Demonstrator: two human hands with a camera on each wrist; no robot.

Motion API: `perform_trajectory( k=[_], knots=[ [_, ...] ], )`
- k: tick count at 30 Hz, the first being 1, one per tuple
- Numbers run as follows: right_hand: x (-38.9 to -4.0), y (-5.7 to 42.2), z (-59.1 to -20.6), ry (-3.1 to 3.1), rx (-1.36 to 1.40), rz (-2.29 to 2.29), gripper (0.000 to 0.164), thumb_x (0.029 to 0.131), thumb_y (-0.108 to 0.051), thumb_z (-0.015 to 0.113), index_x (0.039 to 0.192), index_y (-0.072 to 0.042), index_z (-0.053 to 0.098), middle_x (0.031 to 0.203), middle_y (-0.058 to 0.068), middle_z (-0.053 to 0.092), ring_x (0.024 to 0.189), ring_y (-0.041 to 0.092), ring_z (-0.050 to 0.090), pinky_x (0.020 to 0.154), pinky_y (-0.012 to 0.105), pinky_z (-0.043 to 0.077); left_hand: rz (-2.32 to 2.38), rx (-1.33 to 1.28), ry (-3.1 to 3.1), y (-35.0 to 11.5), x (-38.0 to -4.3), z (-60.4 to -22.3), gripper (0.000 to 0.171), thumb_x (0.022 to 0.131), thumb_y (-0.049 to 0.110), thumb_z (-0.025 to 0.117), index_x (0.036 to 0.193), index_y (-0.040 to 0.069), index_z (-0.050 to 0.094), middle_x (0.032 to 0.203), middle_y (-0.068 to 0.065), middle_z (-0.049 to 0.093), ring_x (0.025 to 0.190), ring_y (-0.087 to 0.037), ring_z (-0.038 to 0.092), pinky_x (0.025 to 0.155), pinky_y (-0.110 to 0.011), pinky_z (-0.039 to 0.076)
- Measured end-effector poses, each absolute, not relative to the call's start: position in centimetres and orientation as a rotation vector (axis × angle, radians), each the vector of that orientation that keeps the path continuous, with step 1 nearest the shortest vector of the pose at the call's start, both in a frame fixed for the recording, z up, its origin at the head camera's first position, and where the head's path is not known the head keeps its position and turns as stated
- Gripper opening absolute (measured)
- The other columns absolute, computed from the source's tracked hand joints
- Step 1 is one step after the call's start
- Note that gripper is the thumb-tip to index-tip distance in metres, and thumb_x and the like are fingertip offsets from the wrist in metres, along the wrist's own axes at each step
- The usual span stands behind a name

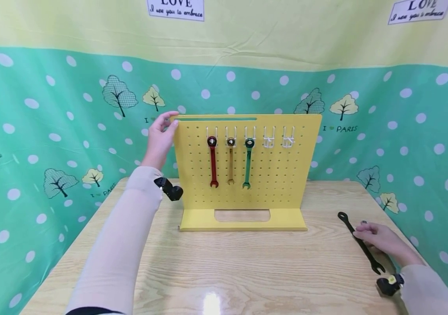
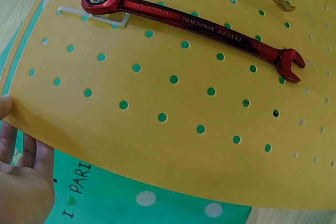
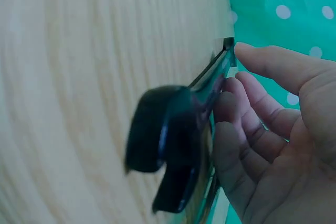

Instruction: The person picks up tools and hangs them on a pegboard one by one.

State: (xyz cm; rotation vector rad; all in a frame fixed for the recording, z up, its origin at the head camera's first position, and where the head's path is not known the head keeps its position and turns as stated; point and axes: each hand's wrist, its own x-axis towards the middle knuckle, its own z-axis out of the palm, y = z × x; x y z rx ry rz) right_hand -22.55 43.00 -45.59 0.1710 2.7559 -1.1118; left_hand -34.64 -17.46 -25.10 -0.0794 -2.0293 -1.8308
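With thumb and fingers my left hand [image 1: 158,142] grips the upper left corner of a yellow pegboard [image 1: 192,175] standing on the table. A red ratchet combination wrench [image 1: 213,166], a gold one [image 1: 230,166] and a green one [image 1: 248,164] hang by their ring ends from white hooks, open ends down. At the table's right side my right hand [image 1: 387,241] pinches a black combination wrench [image 1: 366,253] by its shaft, ring end toward the board. In the right wrist view its open jaw end points at the camera, close over the wood.
Two white double hooks [image 1: 288,138] on the board's right side carry no wrench. The board's yellow foot [image 1: 243,226] rests on the wooden table [image 1: 239,267]. Green dotted cloth [image 1: 416,153] hangs behind and along both sides.
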Motion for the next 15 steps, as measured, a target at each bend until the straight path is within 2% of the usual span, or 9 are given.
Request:
perform_trajectory(
  k=[8, 15],
  knots=[
    [-22.91, 43.15, -46.08, 2.803, 0.22, -1.065, 0.071, 0.091, -0.041, 0.072, 0.128, 0.017, 0.052, 0.095, 0.011, 0.064, 0.077, 0.02, 0.056, 0.06, 0.031, 0.048, -1.829, -0.075, -2.034, -17.47, -34.58, -25.06, 0.03, 0.105, 0.025, 0.055, 0.134, 0.024, 0.061, 0.126, -0.004, 0.055, 0.106, -0.019, 0.058, 0.089, -0.034, 0.048],
    [-23.14, 42.76, -45.72, 2.783, 0.278, -1.036, 0.067, 0.09, -0.048, 0.072, 0.119, 0.012, 0.063, 0.087, 0.008, 0.059, 0.077, 0.021, 0.054, 0.062, 0.032, 0.05, -1.793, -0.077, -2.031, -17.45, -34.58, -25.14, 0.028, 0.105, 0.025, 0.055, 0.132, 0.027, 0.063, 0.12, -0.003, 0.056, 0.099, -0.017, 0.057, 0.081, -0.031, 0.046]
  ],
)
